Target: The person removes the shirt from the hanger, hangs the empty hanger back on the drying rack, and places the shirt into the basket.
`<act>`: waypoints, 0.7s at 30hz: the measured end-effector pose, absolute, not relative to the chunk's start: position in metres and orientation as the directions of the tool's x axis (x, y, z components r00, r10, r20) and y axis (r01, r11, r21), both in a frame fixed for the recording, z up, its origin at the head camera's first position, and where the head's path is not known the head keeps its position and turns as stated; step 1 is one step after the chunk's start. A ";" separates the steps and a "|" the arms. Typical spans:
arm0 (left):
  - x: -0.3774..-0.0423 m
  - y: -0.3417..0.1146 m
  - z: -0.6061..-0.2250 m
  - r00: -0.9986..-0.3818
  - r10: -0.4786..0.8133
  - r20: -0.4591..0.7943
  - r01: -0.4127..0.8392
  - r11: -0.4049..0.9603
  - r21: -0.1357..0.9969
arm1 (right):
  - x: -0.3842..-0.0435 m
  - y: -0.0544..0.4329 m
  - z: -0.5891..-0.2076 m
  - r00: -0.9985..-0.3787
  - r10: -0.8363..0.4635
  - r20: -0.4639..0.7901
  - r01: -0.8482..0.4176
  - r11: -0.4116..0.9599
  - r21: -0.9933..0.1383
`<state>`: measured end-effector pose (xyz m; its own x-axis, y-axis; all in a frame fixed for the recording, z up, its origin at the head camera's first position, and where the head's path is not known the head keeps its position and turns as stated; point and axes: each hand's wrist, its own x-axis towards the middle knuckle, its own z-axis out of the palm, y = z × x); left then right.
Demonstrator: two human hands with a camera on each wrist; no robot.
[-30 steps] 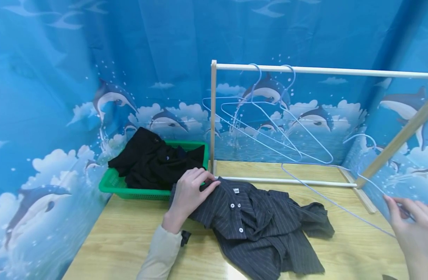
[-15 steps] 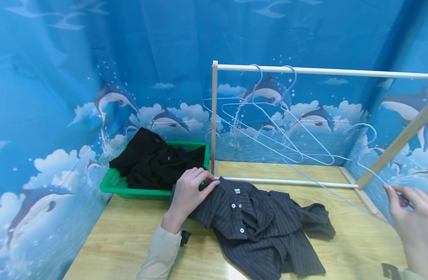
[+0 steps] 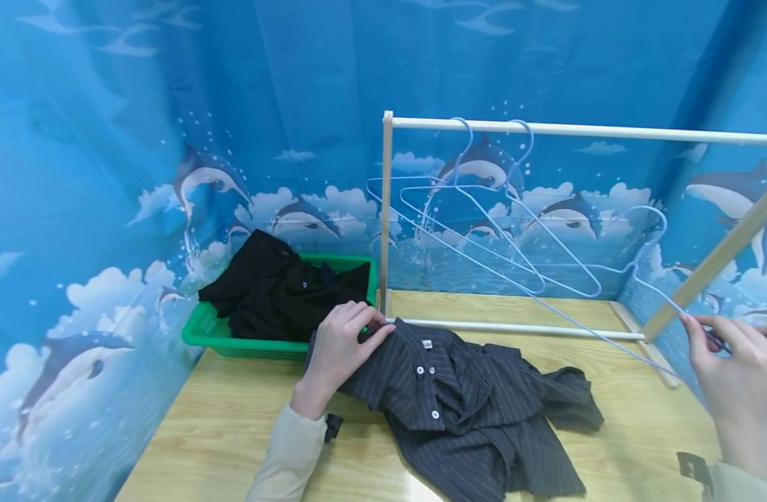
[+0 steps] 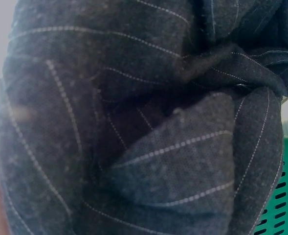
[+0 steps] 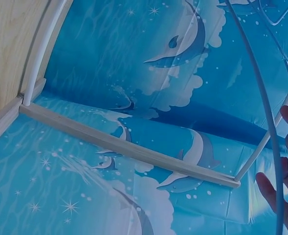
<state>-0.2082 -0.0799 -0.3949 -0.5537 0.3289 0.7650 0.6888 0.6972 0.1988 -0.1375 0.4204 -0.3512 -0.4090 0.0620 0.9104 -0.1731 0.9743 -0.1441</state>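
Note:
A dark pinstriped shirt (image 3: 459, 390) with white buttons lies crumpled on the table. My left hand (image 3: 348, 338) pinches its upper edge near the collar; the striped cloth nearly fills the left wrist view. At the right, my right hand (image 3: 738, 362) holds a thin blue wire hanger (image 3: 659, 293) by its shoulder wire, hook upward. The hanger is raised above the table, and its long lower wire slants in front of the rack. In the right wrist view, hanger wires run past the curled fingers (image 5: 266, 188), partly cut off by the frame.
A wooden rack with a white top rail (image 3: 609, 130) stands at the back. Two blue hangers (image 3: 477, 199) hang from it towards its left end. Left of the rack, a green basket (image 3: 198, 328) holds black clothing (image 3: 283, 293). A dolphin-print curtain (image 3: 283, 104) surrounds the table.
The right hand has shifted slightly left and upward, swinging the hanger left so its hook stands closer to the hanging ones. The left hand and the shirt have stayed in place.

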 end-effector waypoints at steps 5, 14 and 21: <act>-0.208 -0.080 -0.395 -0.555 0.326 0.765 0.688 0.697 0.202 | -0.146 0.422 -0.350 -0.382 0.061 0.922 -0.168 0.977 -0.134; -0.208 -0.080 -0.395 -0.555 0.326 0.765 0.686 0.699 0.200 | -0.151 0.421 -0.337 -0.450 0.012 0.893 -0.122 0.990 -0.074; -0.209 -0.081 -0.395 -0.548 0.327 0.770 0.689 0.698 0.195 | -0.161 0.416 -0.323 -0.397 0.059 0.916 -0.186 0.972 -0.143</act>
